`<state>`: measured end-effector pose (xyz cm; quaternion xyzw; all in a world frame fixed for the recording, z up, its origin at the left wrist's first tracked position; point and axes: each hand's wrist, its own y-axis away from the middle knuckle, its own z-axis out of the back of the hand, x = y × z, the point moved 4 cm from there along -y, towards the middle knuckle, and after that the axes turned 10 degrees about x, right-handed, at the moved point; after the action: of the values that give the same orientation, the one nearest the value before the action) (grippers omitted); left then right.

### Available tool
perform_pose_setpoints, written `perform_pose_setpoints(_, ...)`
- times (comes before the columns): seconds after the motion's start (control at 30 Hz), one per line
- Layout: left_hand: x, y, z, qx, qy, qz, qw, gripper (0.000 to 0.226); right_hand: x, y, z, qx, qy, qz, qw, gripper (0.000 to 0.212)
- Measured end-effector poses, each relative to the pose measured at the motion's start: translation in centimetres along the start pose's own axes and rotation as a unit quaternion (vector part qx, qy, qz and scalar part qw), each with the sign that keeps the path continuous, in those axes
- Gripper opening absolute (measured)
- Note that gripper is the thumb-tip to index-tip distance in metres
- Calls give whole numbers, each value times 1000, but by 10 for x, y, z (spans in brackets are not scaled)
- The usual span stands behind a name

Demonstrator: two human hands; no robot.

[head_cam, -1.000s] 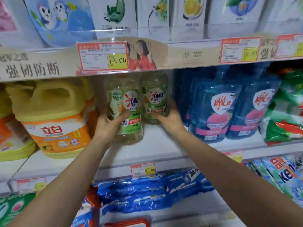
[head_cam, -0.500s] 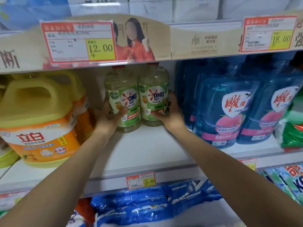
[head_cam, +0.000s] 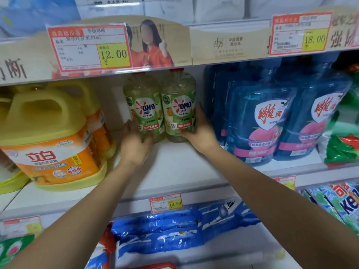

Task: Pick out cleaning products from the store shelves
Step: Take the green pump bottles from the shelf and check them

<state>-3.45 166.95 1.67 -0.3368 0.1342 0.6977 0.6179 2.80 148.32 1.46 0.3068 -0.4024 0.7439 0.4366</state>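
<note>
A: Hands?
B: Left hand (head_cam: 136, 144) curled round left OMO bottle (head_cam: 144, 113), low down. Right hand (head_cam: 200, 136) wraps right OMO bottle (head_cam: 179, 111), thumb on label.
A: Where are they?
B: Both upright, touching, at the back of the shelf (head_cam: 184, 167), between yellow jug (head_cam: 50, 136) and blue bottles (head_cam: 258, 121).
A: Why grip low?
B: Probably because the caps sit tight under the upper shelf (head_cam: 229, 45), so only the bodies are reachable.

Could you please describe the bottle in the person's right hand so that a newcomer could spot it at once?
Look at the middle shelf, between the big yellow jug and the dark blue bottles. Two small clear bottles with green labels stand there side by side. It is the right bottle, nearer the blue ones, gripped by the right hand.
</note>
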Motion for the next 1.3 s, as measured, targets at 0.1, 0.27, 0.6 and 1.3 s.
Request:
perform_pose_setpoints(0.1, -23, 69, 8, -79, -19, -144, 986, 36, 24, 59, 15, 21, -32, 45, 998, 68)
perform_pose_setpoints(0.27, -18, 204, -25, 74, 37, -278, 957, 22, 31, 197, 31, 179, -49, 88, 979, 25)
perform_pose_setpoints(0.6, 45, 359, -131, 400, -313, -279, 815, 64, -83, 385, -43, 522, 166, -70, 834, 48)
perform_pose_setpoints(1.3, 123, 362, -105, 475, -330, -116, 807, 78, 0, 328, -45, 320, 114, -98, 936, 18)
